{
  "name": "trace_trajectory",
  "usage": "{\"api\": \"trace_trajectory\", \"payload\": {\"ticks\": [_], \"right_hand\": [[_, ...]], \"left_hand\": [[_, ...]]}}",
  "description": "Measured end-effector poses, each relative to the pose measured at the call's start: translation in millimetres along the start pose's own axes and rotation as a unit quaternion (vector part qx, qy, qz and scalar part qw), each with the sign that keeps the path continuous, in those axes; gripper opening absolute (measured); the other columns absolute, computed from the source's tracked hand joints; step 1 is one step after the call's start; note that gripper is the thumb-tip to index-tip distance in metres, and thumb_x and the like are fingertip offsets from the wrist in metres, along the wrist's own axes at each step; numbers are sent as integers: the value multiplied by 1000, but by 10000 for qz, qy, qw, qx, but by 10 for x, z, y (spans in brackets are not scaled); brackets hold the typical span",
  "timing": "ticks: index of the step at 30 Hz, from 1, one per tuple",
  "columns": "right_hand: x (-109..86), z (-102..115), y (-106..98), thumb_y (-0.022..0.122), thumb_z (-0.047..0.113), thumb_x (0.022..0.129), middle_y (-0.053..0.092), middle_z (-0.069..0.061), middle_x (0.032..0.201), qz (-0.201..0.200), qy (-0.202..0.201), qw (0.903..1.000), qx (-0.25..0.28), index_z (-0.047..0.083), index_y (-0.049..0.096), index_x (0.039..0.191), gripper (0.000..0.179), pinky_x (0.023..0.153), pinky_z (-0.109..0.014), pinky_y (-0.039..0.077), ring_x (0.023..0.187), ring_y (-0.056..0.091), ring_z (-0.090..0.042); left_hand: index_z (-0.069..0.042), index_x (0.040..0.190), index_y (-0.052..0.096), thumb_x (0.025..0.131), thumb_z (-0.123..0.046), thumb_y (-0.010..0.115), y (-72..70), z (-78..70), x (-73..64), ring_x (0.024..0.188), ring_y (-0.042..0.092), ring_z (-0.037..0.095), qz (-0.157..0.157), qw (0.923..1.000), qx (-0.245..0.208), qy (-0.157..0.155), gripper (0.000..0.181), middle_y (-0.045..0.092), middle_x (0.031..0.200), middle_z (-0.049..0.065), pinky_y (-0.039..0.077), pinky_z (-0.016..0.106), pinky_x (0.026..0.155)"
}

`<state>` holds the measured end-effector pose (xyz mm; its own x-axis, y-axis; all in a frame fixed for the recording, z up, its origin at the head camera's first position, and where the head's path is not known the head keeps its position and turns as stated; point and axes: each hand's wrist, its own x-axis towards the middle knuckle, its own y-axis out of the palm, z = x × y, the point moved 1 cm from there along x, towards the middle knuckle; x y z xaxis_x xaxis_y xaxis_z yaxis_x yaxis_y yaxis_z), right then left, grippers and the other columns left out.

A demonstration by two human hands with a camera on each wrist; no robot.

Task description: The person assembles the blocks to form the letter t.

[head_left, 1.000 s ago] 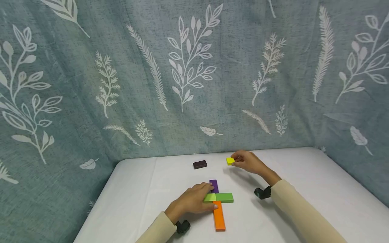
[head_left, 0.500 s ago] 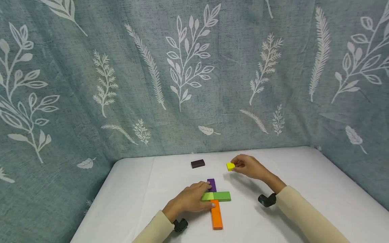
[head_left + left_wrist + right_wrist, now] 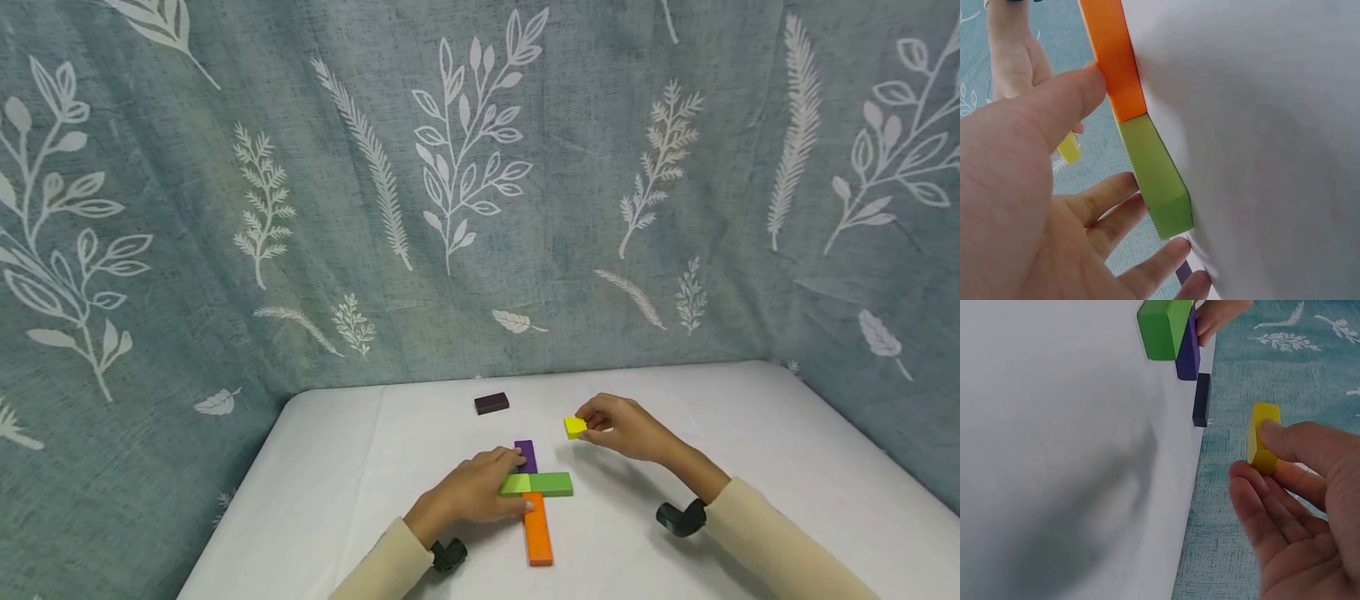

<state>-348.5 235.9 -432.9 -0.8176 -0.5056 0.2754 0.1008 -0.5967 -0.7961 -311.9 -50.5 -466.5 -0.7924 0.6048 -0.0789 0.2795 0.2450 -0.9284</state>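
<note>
My right hand [image 3: 622, 427] pinches a small yellow block [image 3: 1264, 439] between thumb and fingers, held above the table. Its shadow falls on the cloth below. My left hand [image 3: 474, 486] rests over a flat cross-like layout of blocks. Its thumb touches the orange block [image 3: 537, 533], and its loosely stretched fingers reach along the light green block [image 3: 1155, 172] to the purple block [image 3: 527, 457]. The green block [image 3: 551, 484] extends right from the light green one. Orange points toward the near edge, purple toward the far edge. The left fingers partly cover the purple and light green blocks.
A dark brown block [image 3: 492, 404] lies apart near the table's far edge. White cloth covers the table [image 3: 330, 467]. Behind it hangs a blue-green curtain [image 3: 570, 200] with white leaf patterns. Black wrist cameras sit on both forearms.
My right hand has moved nearer to the layout, bringing the yellow block toward me and a little closer to the purple block. The left hand stays on the blocks.
</note>
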Motion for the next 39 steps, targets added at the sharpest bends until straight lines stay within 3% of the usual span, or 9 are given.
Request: {"api": "trace_trajectory", "payload": {"ticks": [15,39], "right_hand": [[-249,261,54,74,10,89,66,1,101,131,-9,9999,-30,8,68,109,21,79,-30,60,86,64,-4],[-771,753,274,76,20,89,65,3,100,556,119,9941,918,12,64,105,22,74,-27,59,84,64,-1]], "left_hand": [[-18,151,43,92,-56,65,-19,-19,-9,141,44,25,-39,10000,-11,56,73,45,153,2,39,51,113],[-17,152,41,93,-57,62,-15,-17,-32,142,43,26,-62,10000,-19,54,75,43,155,3,38,51,115]]}}
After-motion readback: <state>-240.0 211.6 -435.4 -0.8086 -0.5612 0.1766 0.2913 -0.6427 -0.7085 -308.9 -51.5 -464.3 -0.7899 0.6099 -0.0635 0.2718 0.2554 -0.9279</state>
